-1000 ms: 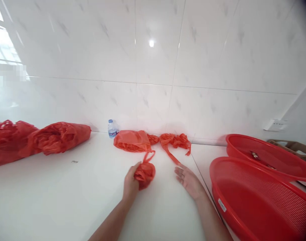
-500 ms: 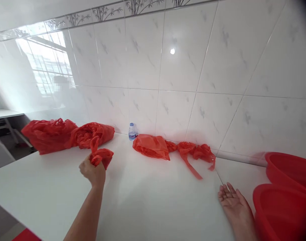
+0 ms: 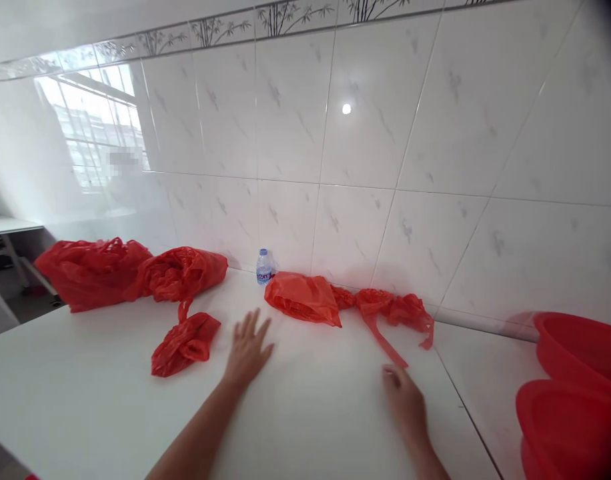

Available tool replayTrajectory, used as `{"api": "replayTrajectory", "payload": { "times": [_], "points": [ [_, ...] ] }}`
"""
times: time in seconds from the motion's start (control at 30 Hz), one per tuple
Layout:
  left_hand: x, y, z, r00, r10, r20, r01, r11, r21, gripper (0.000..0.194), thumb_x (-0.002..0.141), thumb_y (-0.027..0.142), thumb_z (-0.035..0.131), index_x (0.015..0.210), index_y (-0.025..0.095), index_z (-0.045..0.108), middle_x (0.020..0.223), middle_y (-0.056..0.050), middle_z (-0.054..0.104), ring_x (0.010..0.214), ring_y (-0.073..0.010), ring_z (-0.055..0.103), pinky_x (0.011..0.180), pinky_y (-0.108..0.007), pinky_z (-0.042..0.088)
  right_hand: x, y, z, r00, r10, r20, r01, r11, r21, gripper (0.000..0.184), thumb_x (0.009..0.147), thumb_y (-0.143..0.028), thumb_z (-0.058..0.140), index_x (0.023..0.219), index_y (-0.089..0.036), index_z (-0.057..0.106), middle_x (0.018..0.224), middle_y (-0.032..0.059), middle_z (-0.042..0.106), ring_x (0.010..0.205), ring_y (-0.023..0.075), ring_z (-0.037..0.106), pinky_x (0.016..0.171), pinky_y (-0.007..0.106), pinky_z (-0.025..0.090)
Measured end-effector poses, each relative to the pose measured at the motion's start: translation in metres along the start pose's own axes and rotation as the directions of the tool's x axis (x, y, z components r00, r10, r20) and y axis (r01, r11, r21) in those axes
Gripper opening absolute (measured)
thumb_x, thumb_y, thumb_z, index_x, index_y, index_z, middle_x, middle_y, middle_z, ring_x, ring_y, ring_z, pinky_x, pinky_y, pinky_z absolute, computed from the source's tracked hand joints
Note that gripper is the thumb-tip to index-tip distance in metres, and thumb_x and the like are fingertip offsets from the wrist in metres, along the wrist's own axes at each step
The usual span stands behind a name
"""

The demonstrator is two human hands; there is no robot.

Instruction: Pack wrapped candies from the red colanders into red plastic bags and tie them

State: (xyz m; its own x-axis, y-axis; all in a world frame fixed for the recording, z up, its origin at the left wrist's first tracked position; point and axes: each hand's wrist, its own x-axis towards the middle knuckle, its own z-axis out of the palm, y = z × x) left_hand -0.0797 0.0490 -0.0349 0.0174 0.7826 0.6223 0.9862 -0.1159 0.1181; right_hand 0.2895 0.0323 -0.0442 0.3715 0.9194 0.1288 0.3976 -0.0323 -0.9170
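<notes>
My left hand (image 3: 246, 350) hovers over the white counter (image 3: 305, 413) with fingers spread and nothing in it. A small crumpled red plastic bag (image 3: 184, 342) lies just left of it, apart from the hand. My right hand (image 3: 404, 403) is low over the counter, back up, fingers curled loosely and blurred, close to the trailing strip of a loose red bag (image 3: 395, 310). A fuller red bag (image 3: 303, 300) lies by the wall between the two hands.
Two big stuffed red bags (image 3: 130, 273) lie at the far left of the counter. A small water bottle (image 3: 264, 267) stands against the tiled wall. Two stacked red plastic basins (image 3: 570, 400) sit at the right edge.
My left hand let go of the small crumpled bag, which now lies on the counter, and moved right with fingers open. My right hand shifted left toward the loose bag's strip.
</notes>
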Motion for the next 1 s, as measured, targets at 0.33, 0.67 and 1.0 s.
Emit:
{"api": "replayTrajectory", "payload": {
  "times": [0.33,0.67,1.0],
  "points": [
    [0.075,0.042,0.074,0.999,0.035,0.013,-0.030,0.961,-0.276,0.041,0.081,0.005,0.040,0.116,0.018,0.055,0.124,-0.012,0.054,0.115,-0.0230,0.052,0.094,-0.039,0.046,-0.044,-0.060,0.124,0.876,-0.295,0.381,0.351,0.932,-0.088,0.017,0.080,-0.029,0.048,0.073,-0.027,0.063,0.059,-0.0038,0.057,0.054,0.0138,0.047,0.055,0.024,0.030],
    [0.081,0.064,0.073,0.974,0.204,0.094,-0.166,0.935,-0.314,0.027,0.087,0.012,0.041,0.092,0.022,0.066,0.083,-0.007,0.063,0.079,-0.0214,0.058,0.073,-0.034,0.046,-0.027,-0.057,0.123,0.951,-0.171,0.259,0.128,0.976,0.173,0.031,0.076,-0.039,0.057,0.103,-0.024,0.061,0.071,-0.0017,0.055,0.055,0.0135,0.045,0.054,0.025,0.040],
    [0.096,0.063,0.086,0.992,0.074,0.102,-0.037,0.947,-0.320,0.051,0.078,0.017,0.055,0.128,0.014,0.044,0.116,-0.016,0.057,0.099,-0.0282,0.057,0.075,-0.037,0.048,-0.024,-0.054,0.123,0.948,-0.107,0.298,0.056,0.983,0.176,0.022,0.076,-0.037,0.055,0.091,-0.023,0.065,0.077,0.0018,0.061,0.061,0.0152,0.049,0.056,0.026,0.042]
  ]
}}
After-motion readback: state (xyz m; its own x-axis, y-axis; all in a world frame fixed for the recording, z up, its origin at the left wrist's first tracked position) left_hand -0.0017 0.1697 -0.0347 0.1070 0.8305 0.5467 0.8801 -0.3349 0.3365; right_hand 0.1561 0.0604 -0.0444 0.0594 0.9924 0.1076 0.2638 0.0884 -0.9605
